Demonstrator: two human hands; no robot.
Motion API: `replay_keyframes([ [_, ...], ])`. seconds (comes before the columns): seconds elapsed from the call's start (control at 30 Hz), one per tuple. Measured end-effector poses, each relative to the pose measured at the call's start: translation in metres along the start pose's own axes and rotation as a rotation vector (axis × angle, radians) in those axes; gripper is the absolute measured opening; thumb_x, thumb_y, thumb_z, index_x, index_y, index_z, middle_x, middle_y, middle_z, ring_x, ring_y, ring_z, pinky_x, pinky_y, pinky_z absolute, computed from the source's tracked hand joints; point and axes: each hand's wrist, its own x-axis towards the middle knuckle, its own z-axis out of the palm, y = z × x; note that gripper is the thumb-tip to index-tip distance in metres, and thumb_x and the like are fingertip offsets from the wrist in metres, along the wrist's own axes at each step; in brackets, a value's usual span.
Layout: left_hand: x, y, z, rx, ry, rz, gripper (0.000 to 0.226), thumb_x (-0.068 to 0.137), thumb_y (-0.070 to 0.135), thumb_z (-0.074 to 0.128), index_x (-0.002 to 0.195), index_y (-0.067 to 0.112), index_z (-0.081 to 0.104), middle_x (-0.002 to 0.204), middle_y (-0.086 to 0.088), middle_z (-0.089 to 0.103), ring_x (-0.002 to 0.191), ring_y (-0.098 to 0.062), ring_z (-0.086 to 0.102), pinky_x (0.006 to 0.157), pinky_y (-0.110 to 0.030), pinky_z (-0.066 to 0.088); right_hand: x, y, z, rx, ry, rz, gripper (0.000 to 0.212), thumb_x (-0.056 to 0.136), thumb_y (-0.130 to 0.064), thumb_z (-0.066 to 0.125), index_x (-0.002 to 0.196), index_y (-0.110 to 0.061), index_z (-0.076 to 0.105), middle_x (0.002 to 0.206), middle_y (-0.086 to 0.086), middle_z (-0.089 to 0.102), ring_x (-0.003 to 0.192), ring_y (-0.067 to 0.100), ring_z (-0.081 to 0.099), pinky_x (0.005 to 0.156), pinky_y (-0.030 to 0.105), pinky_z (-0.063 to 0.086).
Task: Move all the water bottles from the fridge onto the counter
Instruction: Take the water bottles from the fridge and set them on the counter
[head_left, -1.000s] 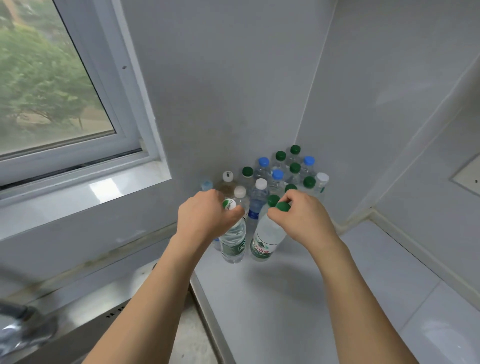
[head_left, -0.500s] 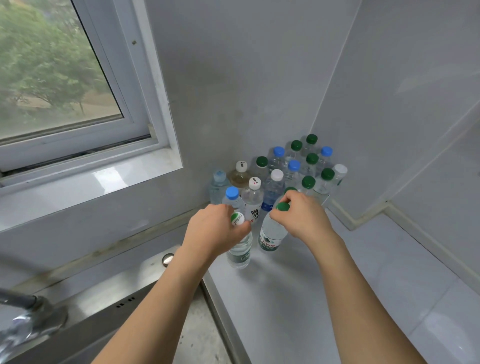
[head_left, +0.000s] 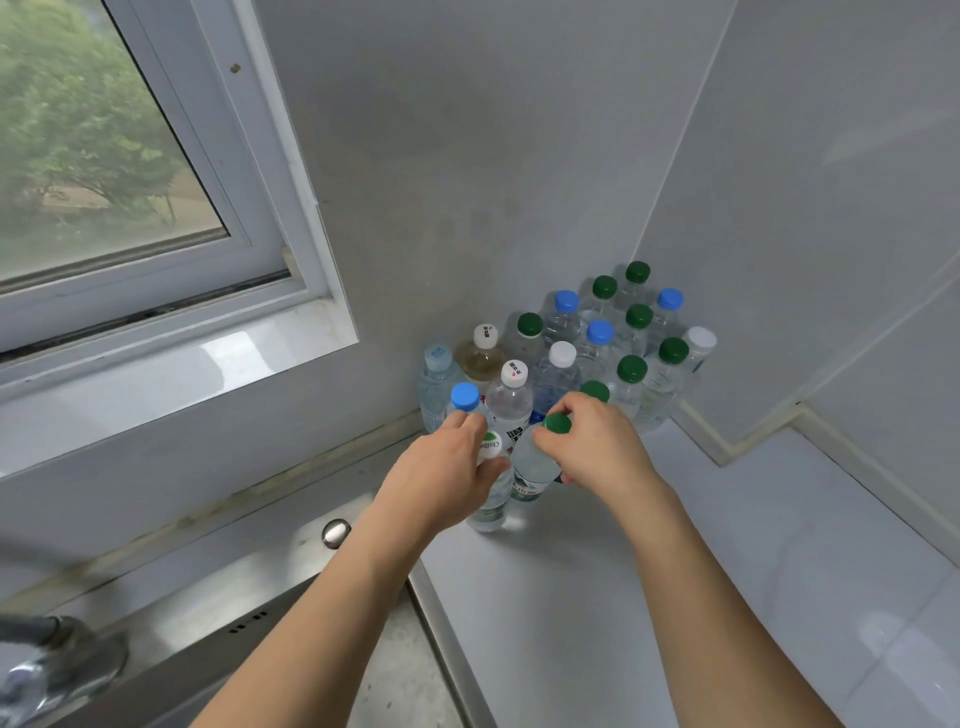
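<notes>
Several water bottles with green, blue and white caps stand clustered (head_left: 597, 343) in the far corner of the white counter (head_left: 649, 597). At the front of the cluster, my left hand (head_left: 441, 478) grips the neck of a clear bottle with a white-and-green cap (head_left: 488, 512), which stands on the counter. My right hand (head_left: 592, 447) pinches the green cap of a second clear bottle (head_left: 532, 467) right beside it. That bottle leans slightly, and its base is at the counter. The fridge is out of view.
A steel sink (head_left: 291, 623) lies left of the counter, with a tap (head_left: 47, 670) at the lower left. A window (head_left: 104, 156) with a white sill is at the upper left. Grey walls meet behind the bottles. Bare counter stretches to the right.
The view has shifted, so the bottles and hands sit further right and lower in frame. Both hands keep their hold on the two front bottles, which have settled against the cluster.
</notes>
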Motion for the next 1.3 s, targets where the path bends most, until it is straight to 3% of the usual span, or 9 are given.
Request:
replay_keyframes([
  [0.3, 0.004, 0.001, 0.01, -0.012, 0.02, 0.007, 0.031, 0.097, 0.044, 0.047, 0.104, 0.014, 0.041, 0.105, -0.001, 0.042, 0.074, -0.032, 0.052, 0.063, -0.039, 0.042, 0.014, -0.004, 0.0, -0.053, -0.106, -0.04, 0.018, 0.081, -0.033, 0.06, 0.088, -0.019, 0.051, 0.082, 0.002, 0.064, 0.073, 0.026, 0.068, 0.073, 0.04, 0.056],
  [0.47, 0.002, 0.002, 0.022, -0.07, 0.077, -0.01, 0.029, 0.098, 0.041, 0.046, 0.107, 0.015, 0.04, 0.108, -0.001, 0.042, 0.072, -0.028, 0.05, 0.06, -0.034, 0.038, 0.019, -0.002, -0.005, 0.042, -0.19, -0.046, 0.017, 0.085, -0.03, 0.063, 0.09, -0.019, 0.051, 0.072, 0.001, 0.066, 0.051, 0.015, 0.068, 0.065, 0.042, 0.06],
  [0.63, 0.001, 0.001, 0.029, -0.135, 0.128, -0.02, 0.029, 0.097, 0.038, 0.049, 0.107, 0.013, 0.04, 0.108, -0.001, 0.041, 0.071, -0.024, 0.045, 0.059, -0.034, 0.038, 0.024, -0.004, -0.006, 0.09, -0.22, -0.053, 0.014, 0.085, -0.024, 0.064, 0.091, -0.018, 0.053, 0.066, 0.004, 0.067, 0.049, 0.015, 0.067, 0.055, 0.041, 0.06],
  [0.9, 0.003, 0.005, 0.033, -0.226, 0.154, -0.029, 0.024, 0.097, 0.033, 0.051, 0.101, 0.016, 0.035, 0.1, 0.001, 0.038, 0.075, -0.025, 0.048, 0.063, -0.036, 0.04, 0.024, 0.004, -0.005, 0.083, -0.201, -0.118, 0.015, 0.088, -0.029, 0.062, 0.094, -0.018, 0.052, 0.075, 0.001, 0.066, 0.049, 0.012, 0.067, 0.053, 0.033, 0.059],
  [1.07, 0.003, 0.01, 0.035, -0.254, 0.165, -0.071, 0.023, 0.096, 0.031, 0.052, 0.098, 0.018, 0.033, 0.097, 0.001, 0.041, 0.074, -0.023, 0.048, 0.062, -0.034, 0.037, 0.023, 0.004, -0.005, 0.037, -0.191, -0.154, 0.019, 0.089, -0.033, 0.062, 0.097, -0.018, 0.052, 0.081, 0.003, 0.065, 0.063, 0.02, 0.069, 0.067, 0.043, 0.059],
  [1.17, 0.002, 0.012, 0.032, -0.253, 0.168, -0.094, 0.023, 0.097, 0.032, 0.052, 0.1, 0.016, 0.035, 0.099, -0.002, 0.044, 0.076, -0.026, 0.051, 0.066, -0.04, 0.044, 0.016, 0.002, -0.004, 0.033, -0.163, -0.135, 0.024, 0.088, -0.036, 0.064, 0.1, -0.018, 0.053, 0.087, 0.005, 0.065, 0.072, 0.023, 0.068, 0.071, 0.044, 0.058],
  [1.23, 0.0, 0.012, 0.03, -0.235, 0.168, -0.1, 0.025, 0.096, 0.033, 0.053, 0.101, 0.015, 0.037, 0.1, -0.003, 0.048, 0.078, -0.027, 0.053, 0.07, -0.044, 0.048, 0.006, 0.002, -0.002, 0.039, -0.127, -0.103, 0.031, 0.089, -0.038, 0.063, 0.111, -0.019, 0.054, 0.099, 0.006, 0.067, 0.079, 0.024, 0.068, 0.076, 0.042, 0.056],
  [1.3, -0.004, 0.013, 0.028, -0.193, 0.173, -0.109, 0.027, 0.096, 0.037, 0.053, 0.102, 0.015, 0.039, 0.1, -0.004, 0.05, 0.079, -0.027, 0.055, 0.071, -0.044, 0.05, -0.009, 0.004, 0.001, 0.052, -0.086, -0.08, 0.054, 0.089, -0.041, 0.064, 0.134, -0.02, 0.045, 0.115, 0.006, 0.064, 0.1, 0.027, 0.063, 0.088, 0.04, 0.051],
])
